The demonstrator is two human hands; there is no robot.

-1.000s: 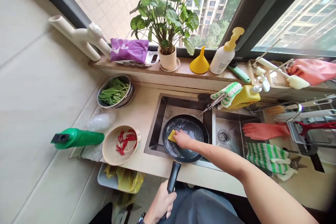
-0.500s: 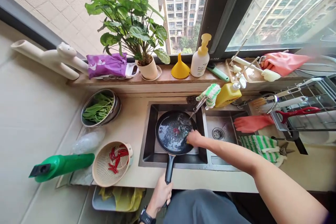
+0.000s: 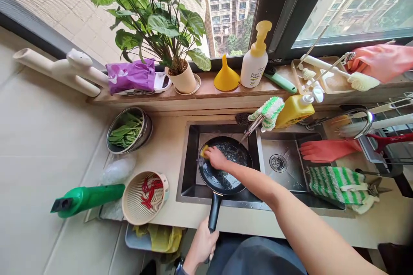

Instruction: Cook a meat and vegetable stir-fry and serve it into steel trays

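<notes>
**Holding steady, scrubbing firm**

Left of the sink (image 3: 184, 159) stand a green spray bottle (image 3: 87, 200), a ribbed basket (image 3: 134, 200) of red chilies (image 3: 147, 192) and a steel bowl (image 3: 146, 135) of leafy greens (image 3: 125, 133). In the sink's left basin, my left grip (image 3: 202, 244) closes tight round the black handle (image 3: 214, 217) of a frying pan (image 3: 226, 182). My right grip (image 3: 216, 157) is narrow, pinching a yellow sponge (image 3: 203, 151) against the pan's wet inner face. A firm hold on the handle lets the sponge bear down evenly; overlapping strokes out to the rim would miss less. Behind the sink stands a yellow bottle (image 3: 293, 111); along its right edge lie a pink rubber glove (image 3: 327, 150) and a green-striped cloth (image 3: 335, 184).
</notes>
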